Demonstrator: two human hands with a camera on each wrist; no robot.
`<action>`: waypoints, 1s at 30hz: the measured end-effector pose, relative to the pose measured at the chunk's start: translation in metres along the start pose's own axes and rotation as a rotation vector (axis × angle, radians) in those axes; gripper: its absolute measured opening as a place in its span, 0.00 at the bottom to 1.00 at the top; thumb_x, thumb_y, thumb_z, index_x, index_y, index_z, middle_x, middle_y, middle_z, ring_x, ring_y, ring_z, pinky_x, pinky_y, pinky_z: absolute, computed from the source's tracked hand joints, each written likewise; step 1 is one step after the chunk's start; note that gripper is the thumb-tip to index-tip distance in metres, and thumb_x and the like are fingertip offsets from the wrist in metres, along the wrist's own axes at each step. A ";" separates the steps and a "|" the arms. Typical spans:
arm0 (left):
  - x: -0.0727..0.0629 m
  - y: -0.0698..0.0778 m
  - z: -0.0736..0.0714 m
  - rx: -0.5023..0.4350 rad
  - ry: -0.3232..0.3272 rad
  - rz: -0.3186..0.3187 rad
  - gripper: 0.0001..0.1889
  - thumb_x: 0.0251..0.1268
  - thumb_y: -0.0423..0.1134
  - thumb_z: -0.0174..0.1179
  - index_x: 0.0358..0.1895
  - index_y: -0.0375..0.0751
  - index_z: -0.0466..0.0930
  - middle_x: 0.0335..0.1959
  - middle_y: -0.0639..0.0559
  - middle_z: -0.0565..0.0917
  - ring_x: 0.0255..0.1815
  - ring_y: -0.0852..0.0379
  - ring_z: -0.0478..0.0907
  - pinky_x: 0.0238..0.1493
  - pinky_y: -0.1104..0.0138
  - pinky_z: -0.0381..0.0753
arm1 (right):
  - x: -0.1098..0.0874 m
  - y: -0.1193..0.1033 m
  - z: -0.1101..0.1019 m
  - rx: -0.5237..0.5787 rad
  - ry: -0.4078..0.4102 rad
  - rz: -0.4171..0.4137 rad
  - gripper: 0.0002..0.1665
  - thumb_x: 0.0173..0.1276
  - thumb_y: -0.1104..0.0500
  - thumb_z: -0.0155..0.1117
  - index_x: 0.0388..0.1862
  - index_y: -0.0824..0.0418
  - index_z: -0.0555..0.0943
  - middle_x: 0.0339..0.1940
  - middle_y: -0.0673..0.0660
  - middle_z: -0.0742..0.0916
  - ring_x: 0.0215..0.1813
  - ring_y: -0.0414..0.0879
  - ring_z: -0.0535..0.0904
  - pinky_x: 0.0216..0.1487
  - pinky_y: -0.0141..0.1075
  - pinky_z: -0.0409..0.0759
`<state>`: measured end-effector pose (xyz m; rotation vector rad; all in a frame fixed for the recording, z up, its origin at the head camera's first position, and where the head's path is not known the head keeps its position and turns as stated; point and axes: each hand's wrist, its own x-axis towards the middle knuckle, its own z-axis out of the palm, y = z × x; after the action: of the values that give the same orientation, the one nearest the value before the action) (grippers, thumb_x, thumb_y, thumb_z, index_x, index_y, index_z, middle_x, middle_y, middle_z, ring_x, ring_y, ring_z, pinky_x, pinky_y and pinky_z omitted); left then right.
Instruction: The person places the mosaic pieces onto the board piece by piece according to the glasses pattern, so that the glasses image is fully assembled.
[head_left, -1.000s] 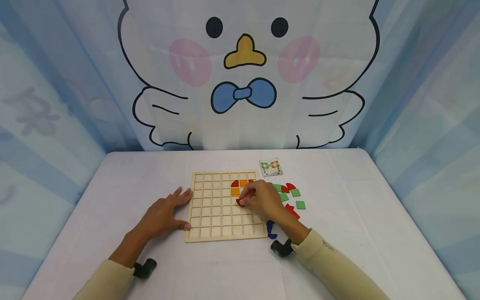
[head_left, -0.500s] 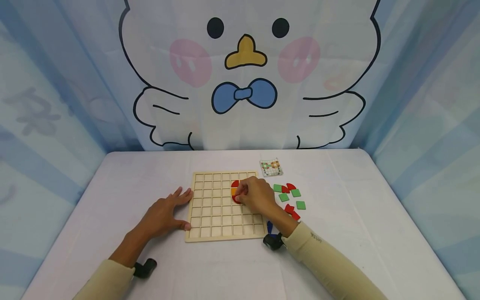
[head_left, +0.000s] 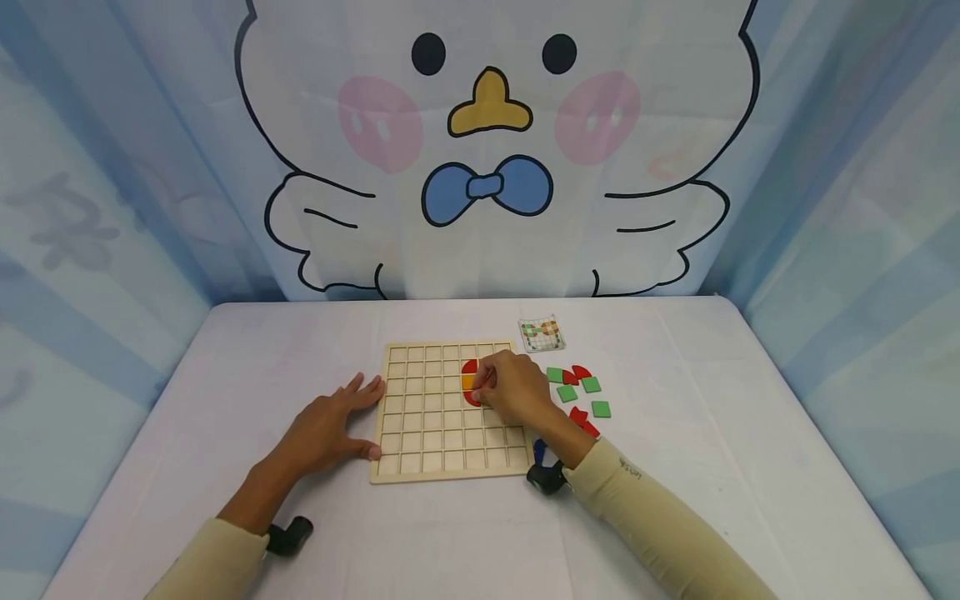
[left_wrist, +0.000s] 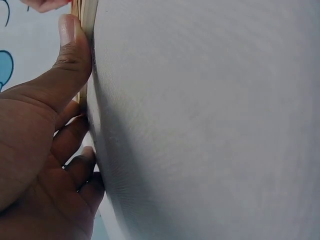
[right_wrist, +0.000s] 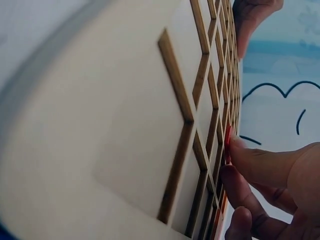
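A square wooden grid board (head_left: pixel 423 479) lies flat on the table. My left hand (head_left: pixel 326 433) rests against its left edge, thumb and fingertips spread along the side; in the left wrist view the thumb (left_wrist: pixel 70 55) touches the rim. My right hand (head_left: pixel 513 387) reaches over the board's upper right part. Its thumb and forefinger are bent together at a red quarter-circle tile (head_left: pixel 472 399), which lies in or on a cell. An orange square tile (head_left: pixel 468 382) and another red quarter-circle tile (head_left: pixel 469 367) sit above it. The right hand hides the cells beneath.
Right of the board lie several loose green square tiles (head_left: pixel 601 409) and red tiles (head_left: pixel 582 372). Blue tiles (head_left: pixel 539 452) lie partly under the right wrist. A small pattern card (head_left: pixel 542 334) lies behind the board's right corner. A printed curtain (head_left: pixel 487 250) hangs at the back.
My right hand has shifted slightly left and up with the red quarter-circle tile, which now lies below the orange tile. In the last half second it barely moves. The left hand stays still.
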<state>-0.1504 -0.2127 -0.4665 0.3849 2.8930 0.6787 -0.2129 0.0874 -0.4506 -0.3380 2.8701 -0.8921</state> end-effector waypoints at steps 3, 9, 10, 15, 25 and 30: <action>0.000 0.000 0.000 0.000 -0.001 -0.004 0.58 0.45 0.56 0.83 0.83 0.46 0.64 0.84 0.41 0.63 0.82 0.24 0.60 0.78 0.29 0.61 | -0.001 0.001 0.000 0.006 0.007 0.000 0.10 0.65 0.58 0.81 0.29 0.48 0.86 0.25 0.46 0.85 0.30 0.43 0.79 0.29 0.36 0.74; 0.000 0.002 0.000 0.004 0.000 -0.002 0.58 0.46 0.56 0.83 0.82 0.46 0.64 0.84 0.42 0.64 0.82 0.25 0.60 0.78 0.29 0.62 | -0.005 0.007 -0.005 0.032 0.041 0.009 0.08 0.65 0.57 0.81 0.30 0.48 0.87 0.26 0.46 0.85 0.31 0.43 0.79 0.31 0.36 0.75; 0.000 0.002 0.000 0.005 0.000 -0.001 0.58 0.46 0.56 0.83 0.82 0.46 0.64 0.84 0.42 0.64 0.82 0.25 0.60 0.78 0.29 0.61 | -0.006 0.008 -0.007 0.032 0.047 0.009 0.08 0.65 0.57 0.81 0.30 0.48 0.87 0.26 0.46 0.85 0.31 0.43 0.79 0.31 0.36 0.74; 0.000 0.002 0.000 0.007 0.000 -0.001 0.58 0.46 0.55 0.83 0.82 0.45 0.64 0.84 0.43 0.64 0.82 0.25 0.60 0.78 0.29 0.61 | -0.014 0.015 -0.020 0.032 0.048 0.046 0.07 0.66 0.56 0.80 0.33 0.49 0.87 0.27 0.48 0.85 0.32 0.45 0.79 0.32 0.37 0.74; 0.001 0.002 0.001 0.005 0.004 -0.003 0.58 0.45 0.56 0.83 0.82 0.46 0.64 0.84 0.43 0.64 0.82 0.25 0.60 0.78 0.29 0.61 | -0.030 0.037 -0.040 0.010 0.054 0.123 0.06 0.67 0.55 0.79 0.37 0.50 0.88 0.32 0.51 0.86 0.33 0.48 0.79 0.28 0.34 0.77; 0.001 0.002 0.001 0.005 0.001 -0.005 0.58 0.45 0.56 0.83 0.83 0.46 0.63 0.84 0.44 0.64 0.83 0.25 0.59 0.78 0.28 0.60 | -0.039 0.050 -0.047 -0.020 0.034 0.155 0.06 0.66 0.55 0.80 0.37 0.50 0.88 0.31 0.51 0.85 0.32 0.47 0.79 0.29 0.35 0.77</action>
<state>-0.1504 -0.2106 -0.4669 0.3782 2.8961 0.6711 -0.1922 0.1627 -0.4392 -0.1013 2.8897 -0.8492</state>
